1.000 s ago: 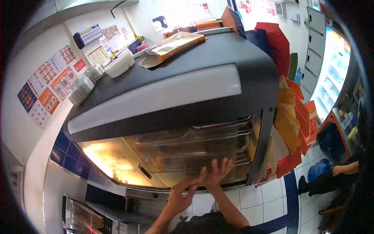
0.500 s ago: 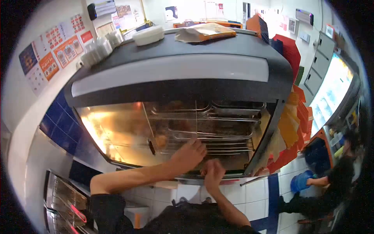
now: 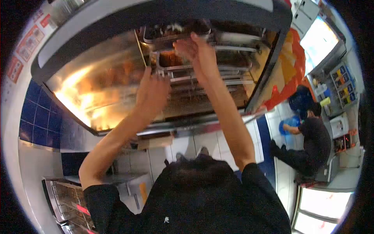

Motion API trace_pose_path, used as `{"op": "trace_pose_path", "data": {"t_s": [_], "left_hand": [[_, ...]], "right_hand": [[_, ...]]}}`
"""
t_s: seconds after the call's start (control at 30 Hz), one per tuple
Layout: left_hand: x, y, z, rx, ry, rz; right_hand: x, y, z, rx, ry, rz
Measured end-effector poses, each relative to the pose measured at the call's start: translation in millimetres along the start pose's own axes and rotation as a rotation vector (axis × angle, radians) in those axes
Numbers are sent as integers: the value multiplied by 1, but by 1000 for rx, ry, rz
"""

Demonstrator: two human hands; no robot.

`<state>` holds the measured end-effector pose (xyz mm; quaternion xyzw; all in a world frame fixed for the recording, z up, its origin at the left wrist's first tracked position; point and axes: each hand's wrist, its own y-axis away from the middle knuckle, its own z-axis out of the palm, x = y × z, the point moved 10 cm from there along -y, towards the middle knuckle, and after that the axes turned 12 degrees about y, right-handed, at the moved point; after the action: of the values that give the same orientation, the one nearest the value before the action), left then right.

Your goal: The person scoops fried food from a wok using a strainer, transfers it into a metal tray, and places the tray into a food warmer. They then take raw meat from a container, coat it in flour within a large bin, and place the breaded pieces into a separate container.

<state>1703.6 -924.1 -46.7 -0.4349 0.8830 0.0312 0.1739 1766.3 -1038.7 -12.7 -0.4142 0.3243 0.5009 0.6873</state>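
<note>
A glass-fronted heated display cabinet, lit from inside at the left, stands before me. My left hand is up at the edge of its glass pane, blurred by motion, so I cannot tell whether it grips anything. Farther right and higher, my right hand reaches in front of the shelves with fingers spread. Just above and left of its fingertips is the upper metal tray, holding dark and pale bits. Below it a second tray has orange-brown contents. Wire racks run to the right.
Orange and red cardboard lines the cabinet's right side. At the right, a person in dark clothes crouches with a hand on a blue container. A second rack unit is at lower left. White tiles cover the floor.
My view has tilted down and closer to the cabinet. Both hands have risen from its lower edge and moved apart. The pane edge seen mid-front earlier no longer shows there; the trays look clearer.
</note>
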Motion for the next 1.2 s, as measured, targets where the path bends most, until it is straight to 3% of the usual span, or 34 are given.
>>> {"op": "trace_pose_path", "data": {"t_s": [0.17,0.23,0.4,0.47,0.6,0.83,0.87,0.9,0.97,1.03,1.07,1.1,1.2], "left_hand": [[5,19,-8,-25,124,37],[12,39,-34,259,209,182],[7,81,-91,380,450,210],[-6,91,-98,349,723,139],[-22,105,-95,421,851,70],[-28,92,-74,468,1101,10],[-31,87,-70,463,1245,-61],[-35,83,-63,455,1388,-135],[-34,74,-54,482,1451,-114],[-35,60,-40,504,1825,-93],[-32,52,-37,439,1843,-55],[-31,48,-42,452,1840,-57],[-22,16,-35,375,2229,-141]], "right_hand": [[-16,8,15,50,-39,-213],[-26,1,15,108,-42,-296],[-27,15,12,311,-48,-262],[-24,14,10,322,-37,-294],[-23,12,11,380,50,-278],[-7,16,36,260,-7,-288],[-6,21,34,256,-39,-256],[-13,26,24,261,-37,-261],[3,32,19,0,227,77],[-21,35,-31,178,247,-19],[-36,31,-65,347,276,-44],[-49,23,-87,361,199,-155],[-68,-6,-122,424,235,-75]]}}
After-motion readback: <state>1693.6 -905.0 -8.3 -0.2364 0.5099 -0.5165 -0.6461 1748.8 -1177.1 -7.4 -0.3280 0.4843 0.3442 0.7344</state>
